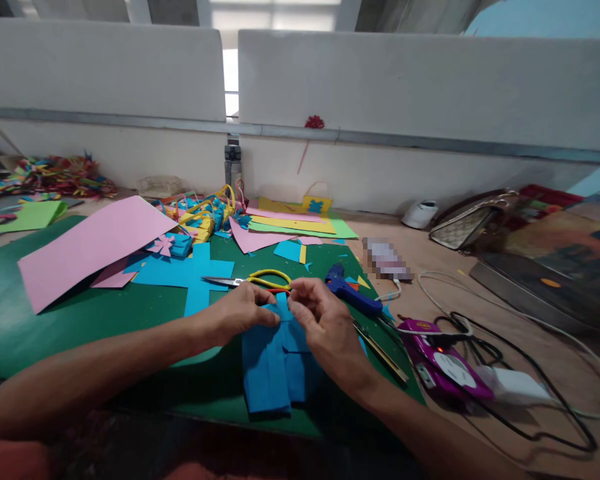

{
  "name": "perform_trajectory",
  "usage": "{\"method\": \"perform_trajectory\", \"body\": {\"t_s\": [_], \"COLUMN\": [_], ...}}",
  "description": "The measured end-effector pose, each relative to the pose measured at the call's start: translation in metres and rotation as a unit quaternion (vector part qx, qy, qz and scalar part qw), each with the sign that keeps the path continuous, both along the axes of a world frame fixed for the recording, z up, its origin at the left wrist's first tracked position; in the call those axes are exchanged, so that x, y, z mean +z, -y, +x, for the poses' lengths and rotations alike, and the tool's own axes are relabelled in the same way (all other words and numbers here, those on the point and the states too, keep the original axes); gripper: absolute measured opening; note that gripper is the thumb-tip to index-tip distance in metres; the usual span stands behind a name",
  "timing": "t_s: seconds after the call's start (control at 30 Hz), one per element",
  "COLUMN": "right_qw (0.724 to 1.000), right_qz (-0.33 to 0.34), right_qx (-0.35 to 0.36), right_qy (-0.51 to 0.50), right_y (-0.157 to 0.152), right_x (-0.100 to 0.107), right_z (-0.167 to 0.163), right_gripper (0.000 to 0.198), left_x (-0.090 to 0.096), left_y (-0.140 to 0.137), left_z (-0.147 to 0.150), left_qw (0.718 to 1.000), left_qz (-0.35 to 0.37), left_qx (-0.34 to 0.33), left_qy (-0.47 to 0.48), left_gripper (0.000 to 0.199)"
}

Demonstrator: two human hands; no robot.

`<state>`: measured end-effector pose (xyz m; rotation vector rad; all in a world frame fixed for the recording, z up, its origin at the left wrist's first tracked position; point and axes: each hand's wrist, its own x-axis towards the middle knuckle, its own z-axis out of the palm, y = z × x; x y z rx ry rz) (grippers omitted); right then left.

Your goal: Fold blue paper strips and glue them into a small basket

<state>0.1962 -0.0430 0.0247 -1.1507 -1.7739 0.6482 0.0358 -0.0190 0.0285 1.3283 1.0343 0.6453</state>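
Note:
A folded piece of blue paper (267,373) stands near the front edge of the green mat, and both my hands are at its top. My left hand (247,307) pinches its upper left edge between thumb and fingers. On the other side, my right hand (323,317) has its fingertips closed on a narrow blue strip at the top; part of the paper is hidden behind this hand. Just beyond my hands lie yellow-handled scissors (270,277), blades pointing left. A blue cross-shaped paper cutout (199,273) rests left of them.
A blue glue gun (355,293) lies right of my hands, near a purple power strip (445,367) with tangled cables. Pink sheets (100,247) and small paper bags (205,220) are at the back left. Coloured sheets (295,223) are stacked ahead. A phone (386,259) lies beyond the glue gun.

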Motion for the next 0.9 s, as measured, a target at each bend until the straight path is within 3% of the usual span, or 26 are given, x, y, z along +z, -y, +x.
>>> {"method": "perform_trajectory", "body": {"t_s": [0.2, 0.4, 0.7, 0.9], "right_qw": [0.998, 0.991, 0.995, 0.997], "right_qz": [-0.035, -0.082, -0.053, -0.034], "right_qx": [-0.01, 0.035, 0.021, 0.016], "right_qy": [0.056, 0.104, 0.086, 0.06], "right_y": [-0.0045, -0.0032, 0.0007, 0.0036], "right_x": [0.011, 0.0072, 0.0102, 0.0072], "right_z": [0.0076, 0.0019, 0.0025, 0.001], "right_gripper": [0.021, 0.018, 0.02, 0.024], "left_x": [0.0034, -0.0007, 0.0006, -0.0019], "left_y": [0.0001, 0.0018, 0.0066, 0.0069], "left_z": [-0.0007, -0.0031, 0.001, 0.0025], "left_qw": [1.0, 0.999, 0.995, 0.995], "left_qz": [-0.017, 0.043, 0.095, 0.087], "left_qx": [0.006, -0.014, 0.015, 0.027], "left_qy": [-0.005, -0.015, 0.0, 0.031], "left_gripper": [0.012, 0.011, 0.011, 0.013]}}
